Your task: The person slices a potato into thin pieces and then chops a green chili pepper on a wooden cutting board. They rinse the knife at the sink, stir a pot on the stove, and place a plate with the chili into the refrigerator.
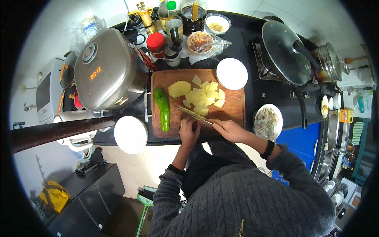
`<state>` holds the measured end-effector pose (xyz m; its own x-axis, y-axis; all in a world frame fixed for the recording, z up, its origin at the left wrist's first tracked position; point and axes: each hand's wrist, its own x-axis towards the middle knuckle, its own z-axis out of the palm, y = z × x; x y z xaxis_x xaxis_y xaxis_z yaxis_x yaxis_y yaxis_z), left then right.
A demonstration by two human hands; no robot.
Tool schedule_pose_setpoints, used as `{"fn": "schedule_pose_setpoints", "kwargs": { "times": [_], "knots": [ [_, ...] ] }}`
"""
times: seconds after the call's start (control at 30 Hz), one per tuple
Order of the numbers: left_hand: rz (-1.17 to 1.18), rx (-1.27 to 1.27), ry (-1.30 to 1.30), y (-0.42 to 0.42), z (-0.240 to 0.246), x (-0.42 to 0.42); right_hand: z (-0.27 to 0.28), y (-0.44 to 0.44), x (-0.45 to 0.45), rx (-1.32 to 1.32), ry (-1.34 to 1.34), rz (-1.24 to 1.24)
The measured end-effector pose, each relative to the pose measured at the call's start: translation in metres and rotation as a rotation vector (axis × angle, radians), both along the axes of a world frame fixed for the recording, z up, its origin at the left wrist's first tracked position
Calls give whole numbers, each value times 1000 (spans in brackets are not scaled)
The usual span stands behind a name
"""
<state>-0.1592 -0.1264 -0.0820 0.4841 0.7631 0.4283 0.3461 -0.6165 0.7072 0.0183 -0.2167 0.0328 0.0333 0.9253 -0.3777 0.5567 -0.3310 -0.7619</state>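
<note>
My right hand (232, 130) grips a kitchen knife (192, 113), its blade slanting up and left low over the wooden cutting board (234, 111). My left hand (189, 133) is at the board's front edge with curled fingers close against the blade; whether a potato piece is under them is hidden. Just beyond the blade lies a heap of cut potato slices (202, 96). A peeled potato piece (179, 89) rests left of the heap. Along the board's left side lies a long green pepper (162, 109).
A white plate (231, 73) overlaps the board's back right corner; another white plate (131, 134) sits at the counter's front edge. The rice cooker (111, 68) stands left. A lidded wok (285, 53) is on the stove, and a film-covered bowl (268, 122) sits right. Bottles and jars (174, 23) line the back.
</note>
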Motion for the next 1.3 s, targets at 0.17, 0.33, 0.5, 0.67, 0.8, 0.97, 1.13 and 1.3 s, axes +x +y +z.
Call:
{"fn": "schedule_pose_setpoints", "kwargs": {
  "times": [0.17,0.33,0.5,0.67,0.8,0.97,1.13,1.3],
  "knots": [
    [-7,-91,24,-3,-6,-4,26,-12,12,-180,5,53],
    [-18,-72,-17,-1,1,0,-1,0,-4,-153,-59,26],
    [-39,10,-143,1,50,-13,-6,-11,4,11,-172,70],
    [-237,-163,101,7,80,-6,6,-31,31,340,-501,183],
    [-426,-162,133,31,63,37,2,-32,40,408,-655,290],
    [-386,-77,251,59,55,69,17,-46,54,340,-719,268],
    [-239,1,228,108,67,57,36,-56,48,189,-415,145],
    [-392,-119,340,149,68,53,22,-45,20,15,204,-75]
  ]
}}
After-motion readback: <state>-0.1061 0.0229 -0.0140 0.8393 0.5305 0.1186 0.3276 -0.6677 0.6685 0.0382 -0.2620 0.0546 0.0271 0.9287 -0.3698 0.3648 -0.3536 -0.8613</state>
